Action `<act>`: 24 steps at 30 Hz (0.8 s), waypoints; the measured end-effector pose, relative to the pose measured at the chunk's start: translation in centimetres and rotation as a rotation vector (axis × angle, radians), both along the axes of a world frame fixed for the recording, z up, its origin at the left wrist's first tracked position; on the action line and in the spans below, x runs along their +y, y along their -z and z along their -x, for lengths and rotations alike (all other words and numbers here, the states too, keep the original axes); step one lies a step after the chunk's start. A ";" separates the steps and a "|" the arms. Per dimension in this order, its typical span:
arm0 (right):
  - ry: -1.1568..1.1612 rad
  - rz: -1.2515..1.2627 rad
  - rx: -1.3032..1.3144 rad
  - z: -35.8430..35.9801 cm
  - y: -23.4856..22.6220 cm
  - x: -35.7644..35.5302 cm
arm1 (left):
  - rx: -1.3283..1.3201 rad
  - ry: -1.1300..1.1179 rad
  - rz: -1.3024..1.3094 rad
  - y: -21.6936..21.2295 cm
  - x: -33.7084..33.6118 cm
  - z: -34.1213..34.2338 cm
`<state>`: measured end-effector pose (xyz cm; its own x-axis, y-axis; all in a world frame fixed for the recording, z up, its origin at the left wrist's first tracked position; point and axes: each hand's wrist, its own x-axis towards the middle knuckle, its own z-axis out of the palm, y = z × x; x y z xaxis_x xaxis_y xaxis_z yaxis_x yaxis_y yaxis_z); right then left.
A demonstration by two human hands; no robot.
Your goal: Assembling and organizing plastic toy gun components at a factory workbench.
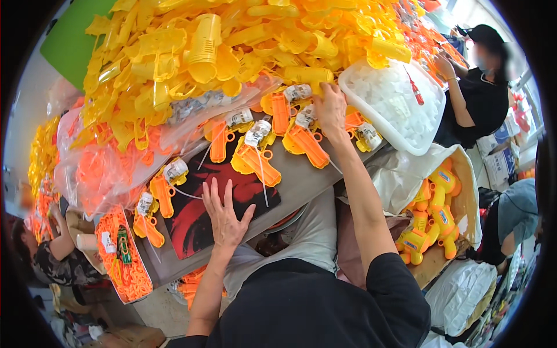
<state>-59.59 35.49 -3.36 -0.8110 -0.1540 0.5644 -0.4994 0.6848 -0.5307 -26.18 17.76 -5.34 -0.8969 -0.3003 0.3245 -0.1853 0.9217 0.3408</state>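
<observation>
The left hand (223,217) lies flat with its fingers spread wide, holding nothing, on a dark red-and-black mat (200,223) at the near edge of the grey desk (301,180). Just left of that hand lie several half-built toy guns of orange plastic with small white motor blocks (159,191), and further left and nearer sits a shallow tray of small orange plastic parts (125,264). Beyond the left hand, about midway to the right one, another orange toy gun half with a white block and a thin white tube (255,153) rests on the desk. The right hand (331,110) is stretched well forward, fingers curled down on an orange toy gun half fitted with a white motor block (304,136); whether it is truly gripped or only touched I cannot tell. It looks like the picking-up step, with the next move calling for a firm hold and a draw back toward the mat. Right of that hand stands a white plastic tub of small white pieces (394,104). Past both hands rises a big heap of yellow plastic toy shells (220,52). At the far right another person (478,98) works on the same heap.
</observation>
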 end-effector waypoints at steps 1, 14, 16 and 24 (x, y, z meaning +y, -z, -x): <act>0.004 0.078 0.114 -0.5 -1.0 -0.3 | -0.006 -0.008 -0.005 0.1 0.0 -0.1; -0.713 -0.225 0.675 -15.9 -0.5 -2.8 | 0.429 0.003 -0.894 -2.2 -1.2 -1.1; -0.890 -0.340 0.715 -17.9 -0.2 -3.1 | 0.559 0.059 -1.283 -4.0 -0.5 0.0; -1.160 -0.280 0.730 -23.6 -1.0 -5.7 | 0.575 -0.102 -1.502 -4.1 -3.9 -2.3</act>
